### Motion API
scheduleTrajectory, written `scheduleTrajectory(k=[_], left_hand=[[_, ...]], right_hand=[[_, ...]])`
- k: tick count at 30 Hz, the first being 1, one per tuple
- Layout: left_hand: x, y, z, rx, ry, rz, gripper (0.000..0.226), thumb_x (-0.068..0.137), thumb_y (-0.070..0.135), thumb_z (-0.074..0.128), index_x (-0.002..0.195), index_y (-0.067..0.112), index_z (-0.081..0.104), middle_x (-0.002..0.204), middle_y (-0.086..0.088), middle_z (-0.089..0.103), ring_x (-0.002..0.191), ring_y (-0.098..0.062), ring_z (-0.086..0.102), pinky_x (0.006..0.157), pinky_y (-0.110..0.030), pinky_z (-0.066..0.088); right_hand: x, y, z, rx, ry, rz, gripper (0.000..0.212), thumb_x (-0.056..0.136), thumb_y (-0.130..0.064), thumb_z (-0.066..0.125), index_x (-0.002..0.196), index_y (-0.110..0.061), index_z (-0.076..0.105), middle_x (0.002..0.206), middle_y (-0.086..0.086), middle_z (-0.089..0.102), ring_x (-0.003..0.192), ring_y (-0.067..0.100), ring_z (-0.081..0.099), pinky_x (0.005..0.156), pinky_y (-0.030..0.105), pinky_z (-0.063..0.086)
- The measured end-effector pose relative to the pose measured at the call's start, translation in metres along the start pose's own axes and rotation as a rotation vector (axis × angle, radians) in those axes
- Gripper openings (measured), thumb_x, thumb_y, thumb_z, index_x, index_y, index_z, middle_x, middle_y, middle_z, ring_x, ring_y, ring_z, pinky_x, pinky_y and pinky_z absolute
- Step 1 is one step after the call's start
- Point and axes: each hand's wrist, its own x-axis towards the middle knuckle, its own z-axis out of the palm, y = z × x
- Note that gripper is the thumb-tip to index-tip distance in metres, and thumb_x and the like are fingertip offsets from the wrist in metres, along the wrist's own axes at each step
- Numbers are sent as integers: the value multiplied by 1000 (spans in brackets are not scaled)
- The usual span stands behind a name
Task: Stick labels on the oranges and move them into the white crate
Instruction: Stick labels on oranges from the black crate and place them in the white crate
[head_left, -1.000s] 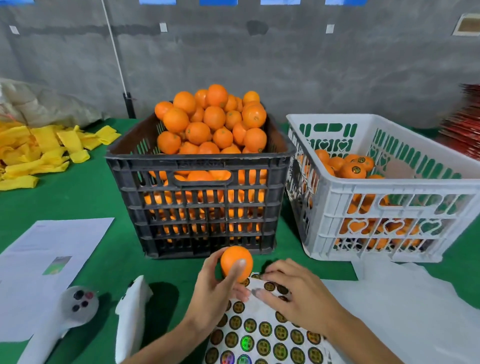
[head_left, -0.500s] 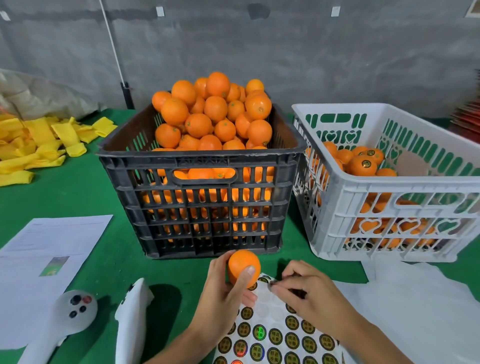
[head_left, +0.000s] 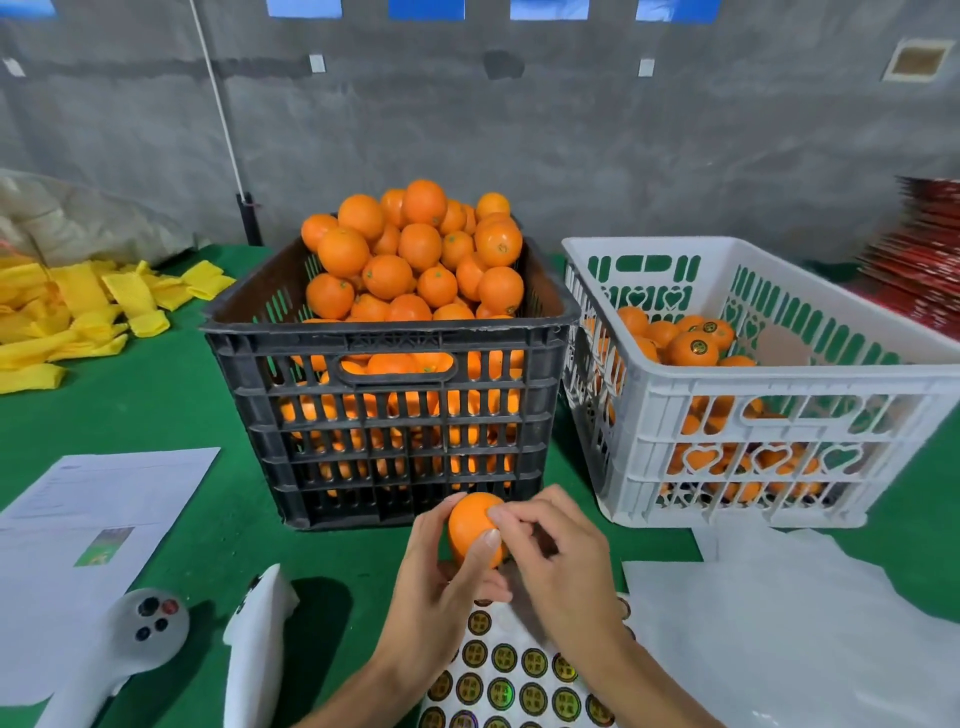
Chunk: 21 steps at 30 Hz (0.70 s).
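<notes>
The white crate (head_left: 779, 387) stands right of the black crate (head_left: 389, 374). In front of the black crate, the left hand (head_left: 441, 577) wraps its grip around the orange (head_left: 474, 525): firm, round, light, best cupped. The right hand (head_left: 558, 558) fingers pinch against it, probably pressing a label.
</notes>
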Motion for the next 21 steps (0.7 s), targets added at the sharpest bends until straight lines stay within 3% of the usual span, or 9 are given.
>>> scheduleTrajectory(k=[4, 6, 9, 11, 13, 15, 17, 19, 21], left_hand=[[-3, 17, 5, -62, 56, 5, 55, 85, 35, 75, 136, 30, 55, 121, -27, 65, 83, -40, 77, 72, -39, 65], [-2, 31, 9, -50, 90, 27, 51, 84, 38, 76, 131, 30, 60, 123, -17, 67, 91, -33, 77, 73, -39, 65], [9, 67, 21, -24, 78, 98, 52, 79, 53, 85, 125, 36, 68, 122, -7, 68, 94, -28, 76, 74, -35, 63], [22, 96, 36, 13, 33, 159, 52, 74, 53, 86, 122, 43, 68, 117, -7, 69, 84, -27, 76, 68, -28, 61], [40, 124, 56, 72, -7, 220, 48, 81, 45, 85, 124, 44, 64, 102, -9, 70, 69, -15, 74, 59, -19, 55], [60, 151, 80, 162, -72, 302, 50, 87, 43, 82, 133, 42, 60, 92, -4, 69, 63, -7, 67, 60, -20, 54], [76, 180, 100, 323, -139, 393, 56, 94, 46, 73, 145, 42, 51, 110, -7, 70, 80, -14, 72, 75, -34, 61], [91, 203, 111, 514, -216, 547, 55, 100, 47, 63, 151, 39, 43, 141, 3, 58, 89, -17, 73, 87, -45, 60], [103, 219, 106, 690, -234, 711, 45, 103, 45, 56, 147, 37, 49, 150, 19, 45, 81, -7, 68, 88, -39, 58]], right_hand=[[0, -11, -13, -16, -38, -209, 28, 105, -35, 57, 97, -17, 77, 96, -14, 57, 85, 13, 61, 70, 37, 51], [1, -13, -21, -186, -43, -409, 25, 100, -28, 60, 118, -17, 74, 120, -9, 62, 106, 12, 61, 85, 34, 53], [13, -19, -34, -397, 18, -551, 58, 85, -28, 70, 140, -14, 60, 148, -5, 54, 134, 13, 52, 109, 35, 46], [29, -26, -49, -464, 125, -562, 63, 86, -34, 72, 142, -8, 57, 148, 2, 55, 137, 17, 51, 112, 38, 45], [51, -35, -67, -529, 270, -549, 61, 89, -39, 71, 137, -3, 59, 142, 9, 60, 133, 23, 54, 111, 43, 45], [75, -42, -88, -576, 425, -539, 56, 90, -38, 71, 129, 1, 64, 135, 15, 64, 129, 28, 56, 110, 47, 44], [97, -47, -106, -611, 548, -518, 50, 93, -33, 70, 127, 2, 63, 134, 18, 63, 128, 33, 55, 111, 51, 41], [115, -49, -120, -647, 616, -460, 49, 94, -29, 68, 132, 2, 61, 139, 19, 59, 132, 37, 52, 116, 52, 35], [130, -49, -128, -679, 643, -398, 43, 98, -27, 64, 133, -2, 61, 143, 16, 56, 135, 37, 49, 120, 49, 27]])
